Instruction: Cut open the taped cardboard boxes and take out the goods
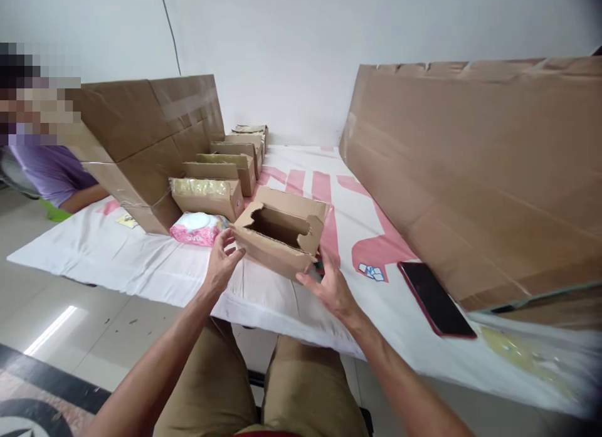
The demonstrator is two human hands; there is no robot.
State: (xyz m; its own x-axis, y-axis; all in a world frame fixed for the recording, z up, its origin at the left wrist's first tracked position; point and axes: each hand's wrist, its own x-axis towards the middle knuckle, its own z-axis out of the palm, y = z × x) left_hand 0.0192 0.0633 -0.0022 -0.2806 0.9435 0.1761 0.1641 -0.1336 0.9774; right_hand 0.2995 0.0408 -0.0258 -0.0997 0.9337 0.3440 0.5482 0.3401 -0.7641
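Directly in front of me a small cardboard box [277,256] rests on the cloth-covered table, with a jagged opening cut in its top and a flap raised at the back. My left hand [220,261] grips its near left corner, thumb on the front wall. At the near right corner, my right hand [332,283] holds the box with the thumb at the front and the fingers along the side, partly hidden. Just left of the box sits a pink and white pack of wipes [196,229], close to my left fingertips.
A row of small cardboard boxes [214,199] runs back along a tall cardboard panel [155,130]. Another large panel [480,173] stands on the right. A phone [437,299] and a small sticker [371,272] lie on the right side. A person in a purple top [51,173] sits beyond the left panel.
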